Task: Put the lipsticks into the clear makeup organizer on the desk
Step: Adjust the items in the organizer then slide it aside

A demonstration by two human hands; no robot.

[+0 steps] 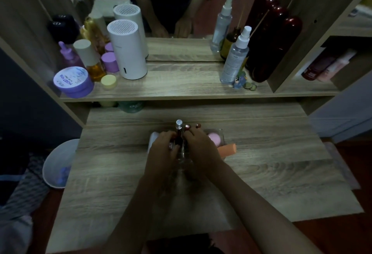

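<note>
The wooden desk (261, 175) filled most of the dim room's view, with a shelf (181, 88) raised along its back and a mirror (181, 12) behind that. On the shelf's right stood a tall dark red bottle (269, 52) with a clear spray bottle (235, 56) in front of it. On the left were a white cylinder with a slotted top (128, 52), a round purple tub (73, 81), an amber bottle with a cream cap (90, 60) and a small yellow lid (109, 82). A pale bin (58, 165) sat on the floor beside the desk's left edge.

In the middle of the desk, near its back, was the clear organizer (219, 135), hard to make out in the gloom. A pink round puff (215, 139) and an orange sponge (227, 148) lay in its right part. Both hands met over it. The left hand (163, 149) was curled, fingers closed around something reddish, though what exactly I could not tell. The right hand (199, 145) was bent over the organizer, fingers curled; whether it gripped anything I could not tell. Between the hands a dark red lipstick tube (178, 132) with a silvery top stood upright in the organizer, and two more small red caps (187, 126) showed just beyond the right fingertips.
</note>
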